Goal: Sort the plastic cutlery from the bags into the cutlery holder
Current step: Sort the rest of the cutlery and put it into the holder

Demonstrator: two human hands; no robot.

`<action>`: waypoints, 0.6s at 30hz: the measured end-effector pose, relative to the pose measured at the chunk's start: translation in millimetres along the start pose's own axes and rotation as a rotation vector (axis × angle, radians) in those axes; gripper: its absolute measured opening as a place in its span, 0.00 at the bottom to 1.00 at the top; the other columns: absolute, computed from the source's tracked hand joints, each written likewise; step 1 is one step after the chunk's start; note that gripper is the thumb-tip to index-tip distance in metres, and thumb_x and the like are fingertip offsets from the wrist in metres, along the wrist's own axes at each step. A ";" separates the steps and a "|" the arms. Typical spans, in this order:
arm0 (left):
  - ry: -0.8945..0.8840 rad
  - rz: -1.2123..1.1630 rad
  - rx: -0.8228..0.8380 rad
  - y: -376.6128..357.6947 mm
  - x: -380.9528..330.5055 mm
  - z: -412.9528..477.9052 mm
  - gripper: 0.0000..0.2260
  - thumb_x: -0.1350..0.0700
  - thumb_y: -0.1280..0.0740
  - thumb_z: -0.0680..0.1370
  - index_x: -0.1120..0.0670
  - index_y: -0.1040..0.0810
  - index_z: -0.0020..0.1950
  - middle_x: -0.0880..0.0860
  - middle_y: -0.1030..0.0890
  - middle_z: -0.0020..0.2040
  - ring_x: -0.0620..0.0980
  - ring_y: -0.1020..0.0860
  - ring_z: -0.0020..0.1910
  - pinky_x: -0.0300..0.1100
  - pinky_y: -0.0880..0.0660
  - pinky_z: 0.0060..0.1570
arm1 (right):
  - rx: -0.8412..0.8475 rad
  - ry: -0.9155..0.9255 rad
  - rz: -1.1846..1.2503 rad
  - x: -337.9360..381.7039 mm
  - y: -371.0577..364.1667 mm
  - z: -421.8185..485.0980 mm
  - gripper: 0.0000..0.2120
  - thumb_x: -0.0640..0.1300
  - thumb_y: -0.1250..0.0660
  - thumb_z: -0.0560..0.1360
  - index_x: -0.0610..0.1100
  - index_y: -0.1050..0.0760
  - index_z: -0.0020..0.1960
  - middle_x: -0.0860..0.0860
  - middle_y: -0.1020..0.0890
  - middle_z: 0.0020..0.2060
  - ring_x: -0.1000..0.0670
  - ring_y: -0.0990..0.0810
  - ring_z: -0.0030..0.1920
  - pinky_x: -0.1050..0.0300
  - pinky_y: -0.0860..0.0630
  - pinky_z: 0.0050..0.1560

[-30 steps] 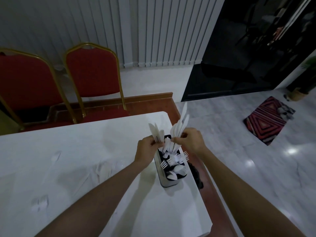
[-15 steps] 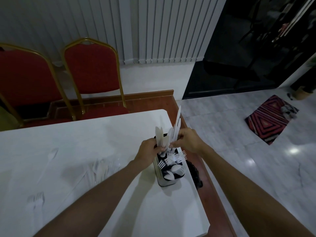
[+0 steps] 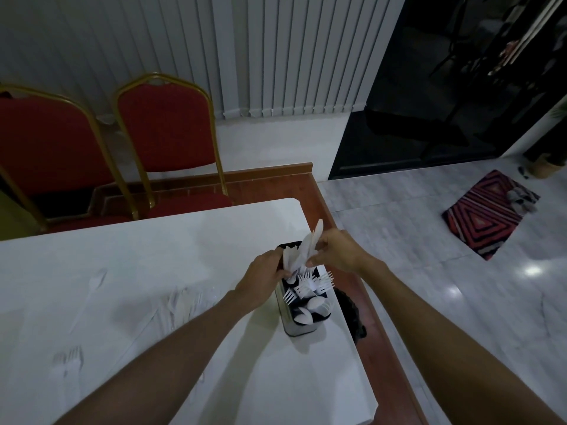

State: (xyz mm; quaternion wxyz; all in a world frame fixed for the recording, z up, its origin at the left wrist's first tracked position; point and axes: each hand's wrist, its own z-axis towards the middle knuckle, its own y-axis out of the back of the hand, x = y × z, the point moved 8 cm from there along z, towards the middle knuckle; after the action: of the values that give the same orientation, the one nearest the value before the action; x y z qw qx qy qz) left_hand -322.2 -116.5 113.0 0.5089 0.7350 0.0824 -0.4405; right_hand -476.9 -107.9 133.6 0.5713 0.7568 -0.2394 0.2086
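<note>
A dark cutlery holder (image 3: 299, 328) stands near the right edge of the white table (image 3: 153, 256). White plastic forks (image 3: 308, 285) fill its middle part and spoons (image 3: 310, 312) its near part. My right hand (image 3: 336, 251) pinches a bunch of white plastic knives (image 3: 308, 246) whose lower ends are in the far compartment. My left hand (image 3: 265, 277) grips the holder's left side, fingers touching the knives. A clear bag of cutlery (image 3: 184, 302) lies on the table to the left.
Loose white forks (image 3: 72, 358) and a spoon (image 3: 93, 285) lie on the table's left part. Two red chairs (image 3: 167, 139) stand behind the table. A wooden ledge (image 3: 377, 326) runs along the table's right edge, with a dark object (image 3: 352, 314) beside the holder.
My right hand has lowered the bunch of knives further into the holder's far compartment. My left hand has slid down from the knives onto the holder's side.
</note>
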 end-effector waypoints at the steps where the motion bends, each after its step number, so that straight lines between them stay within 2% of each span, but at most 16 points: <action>1: -0.004 -0.006 -0.014 1.4 0.7 -0.4 0.11 0.59 0.30 0.73 0.59 0.26 0.53 0.56 0.20 0.48 0.55 0.22 0.48 0.50 0.24 0.49 | -0.009 0.004 0.017 1.7 1.2 -0.5 0.14 0.50 0.20 0.63 0.42 0.21 0.37 0.49 0.19 0.33 0.50 0.24 0.32 0.53 0.25 0.35; 3: -0.004 -0.035 -0.044 4.0 2.4 -1.2 0.12 0.58 0.28 0.72 0.59 0.26 0.52 0.56 0.21 0.47 0.54 0.22 0.46 0.50 0.24 0.48 | -0.006 0.017 0.067 4.5 2.6 -0.5 0.11 0.51 0.21 0.64 0.45 0.19 0.37 0.51 0.17 0.33 0.49 0.21 0.33 0.51 0.23 0.38; 5: -0.007 -0.050 -0.041 4.2 3.9 -1.6 0.13 0.57 0.26 0.70 0.58 0.26 0.50 0.55 0.21 0.46 0.53 0.22 0.45 0.51 0.24 0.47 | 0.020 0.044 0.076 8.7 1.2 -4.1 0.09 0.50 0.21 0.64 0.48 0.16 0.41 0.52 0.15 0.37 0.51 0.17 0.39 0.48 0.19 0.46; 8: -0.003 -0.068 -0.019 3.7 4.2 -2.5 0.17 0.57 0.24 0.68 0.57 0.25 0.52 0.54 0.21 0.48 0.51 0.21 0.46 0.49 0.23 0.49 | 0.042 0.075 0.110 15.1 0.2 -11.5 0.11 0.50 0.20 0.63 0.51 0.16 0.44 0.57 0.14 0.40 0.57 0.17 0.42 0.52 0.19 0.49; 11: -0.004 -0.087 -0.045 7.0 5.0 -2.9 0.19 0.59 0.24 0.68 0.57 0.25 0.56 0.55 0.21 0.50 0.52 0.21 0.46 0.48 0.22 0.49 | -0.055 0.102 0.285 23.7 11.5 -15.6 0.07 0.49 0.23 0.68 0.51 0.16 0.46 0.58 0.14 0.43 0.58 0.17 0.45 0.58 0.21 0.52; 13: -0.012 -0.089 -0.051 7.7 4.5 -3.0 0.19 0.60 0.24 0.68 0.57 0.25 0.56 0.55 0.21 0.50 0.52 0.21 0.46 0.48 0.22 0.49 | -0.094 0.116 0.323 25.2 13.2 -17.0 0.06 0.49 0.25 0.70 0.49 0.16 0.46 0.57 0.14 0.43 0.56 0.17 0.46 0.58 0.21 0.52; 16: -0.007 -0.087 -0.063 8.1 4.8 -3.6 0.19 0.60 0.25 0.68 0.58 0.24 0.57 0.56 0.21 0.50 0.52 0.21 0.47 0.47 0.23 0.49 | -0.076 0.100 0.258 21.1 0.5 -18.8 0.06 0.49 0.23 0.68 0.50 0.16 0.44 0.62 0.16 0.36 0.61 0.18 0.39 0.62 0.23 0.41; 18: -0.017 -0.072 -0.072 8.5 4.4 -3.5 0.18 0.60 0.25 0.69 0.58 0.24 0.56 0.56 0.21 0.50 0.53 0.21 0.47 0.46 0.23 0.48 | -0.130 0.109 0.260 19.2 -0.5 -19.8 0.10 0.49 0.22 0.67 0.51 0.17 0.48 0.61 0.15 0.39 0.61 0.18 0.42 0.62 0.22 0.44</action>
State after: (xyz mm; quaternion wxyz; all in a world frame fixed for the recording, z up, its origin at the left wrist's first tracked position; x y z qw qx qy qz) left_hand -312.7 -119.0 115.8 0.5194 0.7089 0.1203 -0.4617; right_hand -462.1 -91.2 149.7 0.5995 0.6685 -0.3168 0.3057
